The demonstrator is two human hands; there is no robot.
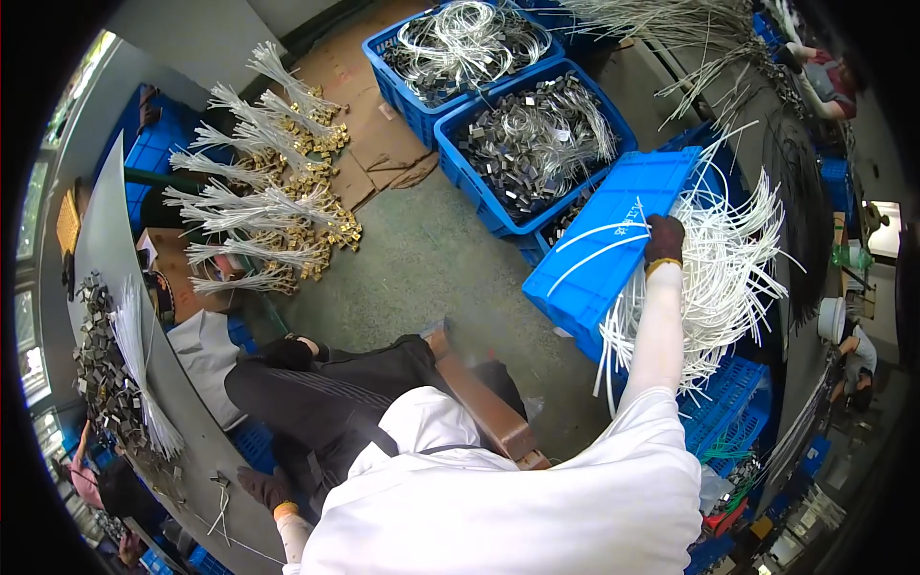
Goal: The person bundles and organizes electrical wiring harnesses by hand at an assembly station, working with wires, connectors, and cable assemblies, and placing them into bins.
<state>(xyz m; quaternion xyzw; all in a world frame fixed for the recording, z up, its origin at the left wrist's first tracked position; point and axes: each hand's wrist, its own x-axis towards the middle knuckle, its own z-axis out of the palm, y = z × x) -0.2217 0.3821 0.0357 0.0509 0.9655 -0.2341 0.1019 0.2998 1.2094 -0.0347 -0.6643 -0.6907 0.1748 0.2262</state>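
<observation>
My right hand (pixel 664 241), in a dark glove, is closed on a few white wires (pixel 606 247) beside a tilted blue plastic panel (pixel 613 206). Two of those wires stretch left from my fist across the panel's face. Around and below the hand spreads a big tangled heap of loose white wires (pixel 733 278). My left hand (pixel 264 489), gloved too, lies by the edge of the grey table (pixel 206 422) with its fingers loosely stretched out. Close to its fingertips sits a small dark connector (pixel 220 478) with short white wires on it.
Blue crates (pixel 450 144) of wired metal parts stand ahead. Bundles of white wires with brass-coloured ends (pixel 307 216) lie on cardboard at the far left. Dark metal pieces (pixel 101 355) and a wire bundle (pixel 139 374) cover part of the table. A brown bench (pixel 484 398) is near my legs.
</observation>
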